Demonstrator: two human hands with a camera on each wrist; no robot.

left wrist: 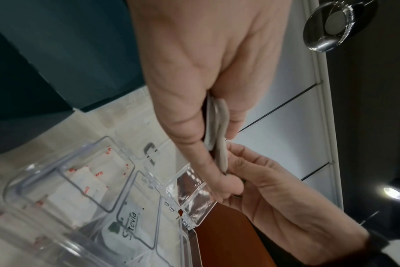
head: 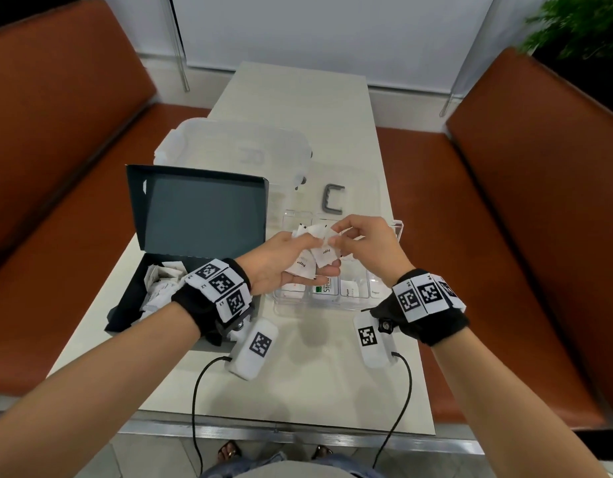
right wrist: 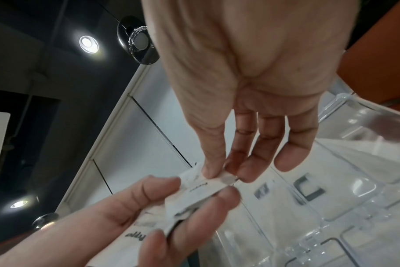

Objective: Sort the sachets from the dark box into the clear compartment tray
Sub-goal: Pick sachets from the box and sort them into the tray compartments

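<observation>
Paper-thin sachets (head: pixel 310 260) fan from the left hand (head: pixel 284 267), gripped between thumb and curled fingers above the clear compartment tray (head: pixel 396 229). Right hand (head: pixel 367 246) pinches one sachet's top edge — light, floppy, easily creased — best taken at a sealed edge, I judge.

**What the views leave unclear**

The left hand (head: pixel 284 260) covers the middle of the clear compartment tray (head: pixel 396 226), so the sachets beneath it cannot be counted. How many sachets in the left hand (head: pixel 313 258) are bunched there is unclear; they overlap and their print is mostly too small to read. The left wristband hides part of the dark box (head: pixel 132 298) and its loose sachets. In the right wrist view the right hand (right wrist: pixel 244 101) is cut off at the top edge, and the tray is blurred. The left wrist view shows the held sachets only edge-on.
</observation>
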